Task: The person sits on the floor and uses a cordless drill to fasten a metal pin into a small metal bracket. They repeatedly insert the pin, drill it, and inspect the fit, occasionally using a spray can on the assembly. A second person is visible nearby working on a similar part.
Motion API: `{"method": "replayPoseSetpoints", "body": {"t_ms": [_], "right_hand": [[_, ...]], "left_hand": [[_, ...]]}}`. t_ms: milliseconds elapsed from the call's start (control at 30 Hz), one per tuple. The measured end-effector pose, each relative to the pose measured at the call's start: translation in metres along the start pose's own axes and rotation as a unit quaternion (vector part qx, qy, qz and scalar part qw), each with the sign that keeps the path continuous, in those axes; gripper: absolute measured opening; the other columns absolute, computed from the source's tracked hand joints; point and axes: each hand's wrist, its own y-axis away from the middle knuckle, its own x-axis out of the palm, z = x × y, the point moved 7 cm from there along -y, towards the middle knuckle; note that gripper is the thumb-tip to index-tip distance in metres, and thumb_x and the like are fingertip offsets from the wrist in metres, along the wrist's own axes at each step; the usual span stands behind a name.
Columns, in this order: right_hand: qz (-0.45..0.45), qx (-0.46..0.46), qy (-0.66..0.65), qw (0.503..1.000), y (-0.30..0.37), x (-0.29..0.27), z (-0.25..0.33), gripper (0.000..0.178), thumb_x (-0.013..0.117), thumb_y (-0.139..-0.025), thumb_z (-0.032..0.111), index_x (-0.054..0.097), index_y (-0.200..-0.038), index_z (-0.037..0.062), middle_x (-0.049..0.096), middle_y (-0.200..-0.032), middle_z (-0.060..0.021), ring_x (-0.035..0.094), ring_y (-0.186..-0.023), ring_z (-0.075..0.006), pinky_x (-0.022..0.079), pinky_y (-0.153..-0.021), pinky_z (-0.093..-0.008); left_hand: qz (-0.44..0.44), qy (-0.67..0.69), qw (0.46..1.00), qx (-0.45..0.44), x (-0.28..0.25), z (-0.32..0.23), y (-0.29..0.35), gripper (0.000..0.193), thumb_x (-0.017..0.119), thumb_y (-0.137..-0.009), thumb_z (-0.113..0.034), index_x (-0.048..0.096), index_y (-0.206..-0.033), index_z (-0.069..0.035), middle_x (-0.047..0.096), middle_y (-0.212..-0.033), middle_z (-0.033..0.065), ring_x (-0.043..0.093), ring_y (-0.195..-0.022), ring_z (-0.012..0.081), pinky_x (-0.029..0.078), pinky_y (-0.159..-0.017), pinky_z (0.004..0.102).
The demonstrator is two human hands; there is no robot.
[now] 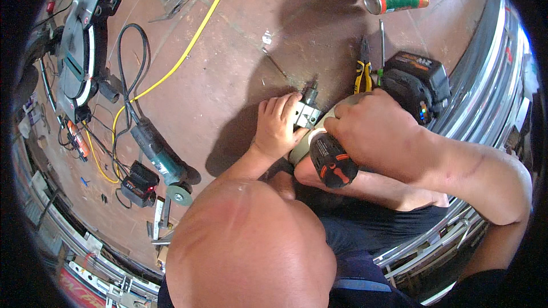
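My left hand (275, 124) is closed around a small silver metal block (306, 115) with holes in its faces. A dark metal cylinder with a narrower tip (310, 90) sticks out past the block, away from me. My right hand (371, 122) grips a black and orange cordless drill (333, 162) by its handle. The drill's rear end faces me, and its battery (422, 68) is to the right of my hand. The drill's front lies behind my hands, so I cannot tell whether it touches the block. A pale rounded thing (298, 152) shows beneath my hands.
Pliers (363, 74) and a screwdriver (381, 45) lie beyond my right hand, a green can (397, 0) farther off. Leftward are an angle grinder (158, 154), a hammer (168, 3), a yellow cable (197, 34) and a saw (80, 57). Metal profiles (496, 85) line the right. My bare knee (245, 245) is nearest.
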Motion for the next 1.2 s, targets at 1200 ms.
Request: {"method": "replayPoseSetpoints", "body": {"t_ms": [1200], "right_hand": [[0.011, -0.010, 0.045, 0.999, -0.020, -0.014, 0.008, 0.020, 0.075, -0.095, 0.035, 0.086, -0.091, 0.0181, 0.084, -0.089, -0.0083, 0.084, -0.086, -0.0281, 0.060, -0.083, -0.0437]], "left_hand": [[-0.032, 0.050, 0.998, 0.023, 0.001, 0.003, 0.003, 0.085, 0.100, -0.072, -0.018, 0.063, -0.145, 0.003, 0.069, -0.136, 0.0218, 0.067, -0.125, 0.0438, 0.053, -0.111, 0.0542]]}}
